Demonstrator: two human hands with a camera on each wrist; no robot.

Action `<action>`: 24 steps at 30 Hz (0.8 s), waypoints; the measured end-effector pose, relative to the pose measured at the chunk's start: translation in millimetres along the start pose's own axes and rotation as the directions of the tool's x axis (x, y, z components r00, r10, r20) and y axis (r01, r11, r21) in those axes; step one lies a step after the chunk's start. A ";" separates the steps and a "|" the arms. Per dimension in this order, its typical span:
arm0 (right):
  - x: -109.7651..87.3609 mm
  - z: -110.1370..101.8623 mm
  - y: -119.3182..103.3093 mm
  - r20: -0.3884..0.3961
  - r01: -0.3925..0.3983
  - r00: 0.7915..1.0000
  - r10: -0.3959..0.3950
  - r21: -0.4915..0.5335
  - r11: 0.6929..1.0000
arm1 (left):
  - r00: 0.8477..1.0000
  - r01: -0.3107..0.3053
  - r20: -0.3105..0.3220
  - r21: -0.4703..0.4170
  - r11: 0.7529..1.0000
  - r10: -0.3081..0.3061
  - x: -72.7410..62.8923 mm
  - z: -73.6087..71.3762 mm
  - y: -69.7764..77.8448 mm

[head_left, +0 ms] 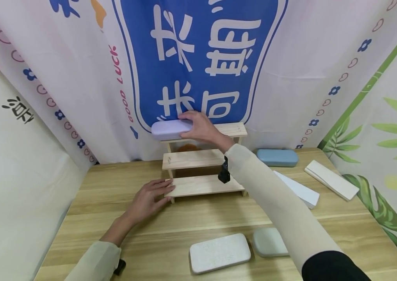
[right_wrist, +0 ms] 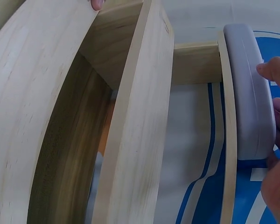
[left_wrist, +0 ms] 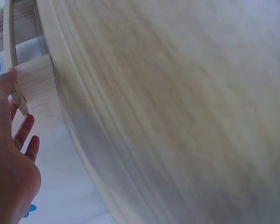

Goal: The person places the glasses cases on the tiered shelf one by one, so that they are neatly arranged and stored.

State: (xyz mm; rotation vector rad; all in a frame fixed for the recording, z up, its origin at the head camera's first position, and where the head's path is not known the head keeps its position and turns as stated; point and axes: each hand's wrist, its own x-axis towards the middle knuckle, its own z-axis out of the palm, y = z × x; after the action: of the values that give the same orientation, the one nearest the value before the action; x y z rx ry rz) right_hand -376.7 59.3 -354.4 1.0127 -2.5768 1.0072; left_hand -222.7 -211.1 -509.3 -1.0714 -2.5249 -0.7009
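Observation:
A three-step wooden display stand (head_left: pixel 198 185) stands at the back of the table. My right hand (head_left: pixel 202 127) grips a lavender glasses case (head_left: pixel 171 129) by its right part, at the left end of the top step. In the right wrist view the case (right_wrist: pixel 249 93) lies lengthwise along that step, thumb on one side and fingers behind it. At the stand's lowest step, my left hand (head_left: pixel 150 196) holds the left end. The left wrist view shows the thumb (left_wrist: pixel 7 81) and fingers on either side of the step's end.
A white speckled case (head_left: pixel 220 253) and a pale green case (head_left: pixel 270 242) lie near the front edge. Right of the stand are a blue case (head_left: pixel 277 157), a white box-like case (head_left: pixel 298 189) and a cream folded case (head_left: pixel 332 179). A printed curtain (head_left: pixel 289 78) hangs directly behind.

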 end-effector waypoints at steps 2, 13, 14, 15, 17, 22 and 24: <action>-1.3 -1.6 -1.5 -0.002 0.008 1.000 -0.008 0.001 1.000 | 1.000 0.001 0.003 0.003 1.000 -0.001 0.1 -0.2 0.1; -13.8 -6.8 -14.0 -0.051 0.082 0.995 -0.081 0.024 0.996 | 1.000 -0.021 -0.017 0.010 1.000 0.021 0.0 0.6 -0.6; -15.8 -7.5 -16.0 -0.053 0.084 0.995 -0.083 0.031 0.996 | 1.000 -0.021 -0.016 0.010 1.000 0.021 0.0 0.5 -0.7; -17.9 -8.1 -18.0 -0.055 0.086 0.995 -0.084 0.038 0.996 | 1.000 -0.021 -0.015 0.008 1.000 0.021 0.1 0.5 -0.8; -22.1 -9.5 -22.2 -0.050 0.088 0.995 -0.086 0.051 0.995 | 1.000 -0.025 -0.016 0.006 1.000 0.025 0.1 0.6 -1.1; -32.2 -14.2 -31.8 -0.042 0.122 0.992 -0.120 0.041 0.992 | 0.999 -0.036 -0.024 0.016 0.999 0.036 0.2 0.2 -1.1; -36.4 -16.7 -35.1 -0.045 0.138 0.990 -0.136 0.039 0.990 | 0.999 -0.034 -0.021 0.021 0.999 0.035 0.2 -0.2 -0.6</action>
State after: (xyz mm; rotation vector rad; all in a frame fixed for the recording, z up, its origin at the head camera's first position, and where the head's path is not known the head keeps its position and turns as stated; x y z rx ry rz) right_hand -327.4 70.8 -338.2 1.1490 -2.4239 1.0395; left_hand -223.3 -211.5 -509.2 -1.0922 -2.4843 -0.6718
